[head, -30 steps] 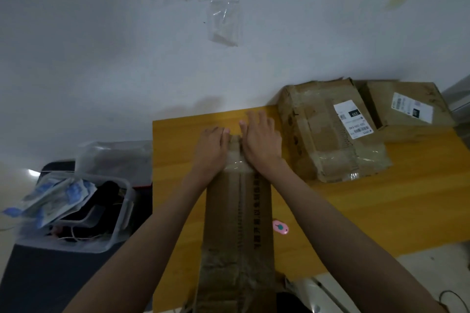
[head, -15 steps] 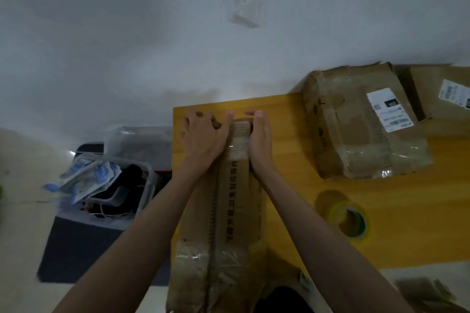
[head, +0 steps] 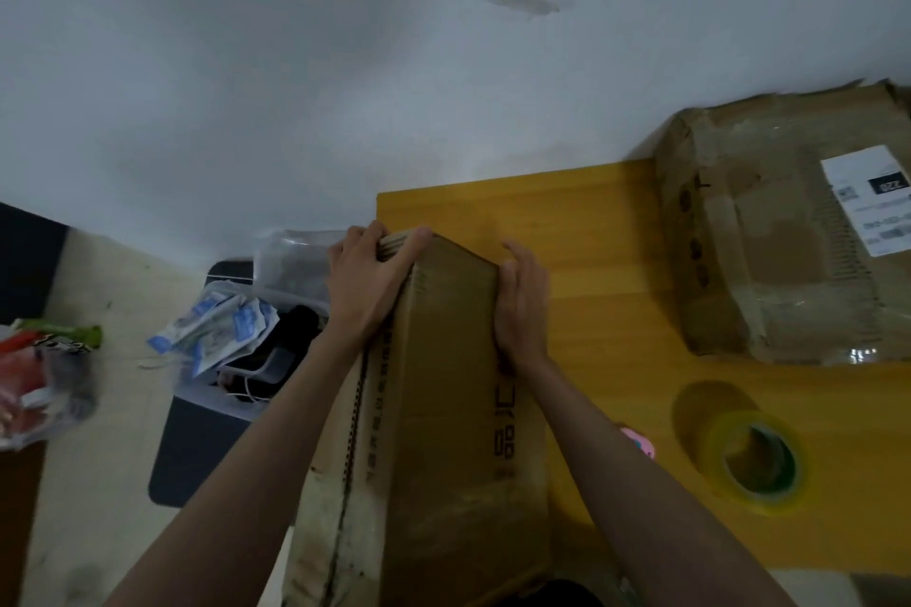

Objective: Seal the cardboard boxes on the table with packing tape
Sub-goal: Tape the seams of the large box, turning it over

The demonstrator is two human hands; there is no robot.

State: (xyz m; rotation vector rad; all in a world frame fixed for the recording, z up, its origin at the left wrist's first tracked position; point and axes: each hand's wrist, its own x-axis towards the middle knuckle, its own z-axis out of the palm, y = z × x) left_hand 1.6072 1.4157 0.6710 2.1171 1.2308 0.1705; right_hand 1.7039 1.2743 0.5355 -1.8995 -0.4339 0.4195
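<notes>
The left hand grips the far left corner of a long cardboard box, with the thumb on top and the fingers curled over the far end. The right hand presses flat against the right side of the same box, fingers straight and together. The box is tipped up on one edge at the left part of the yellow wooden table, with its near end close to the person. Dark printed letters run along its top and side.

To the right, near the edge, lies a roll of yellowish packing tape. A small pink thing peeks out beside the right forearm. At the far right sits a bigger, crumpled cardboard box with a white label. On the floor to the left stands a clear plastic bin full of packets.
</notes>
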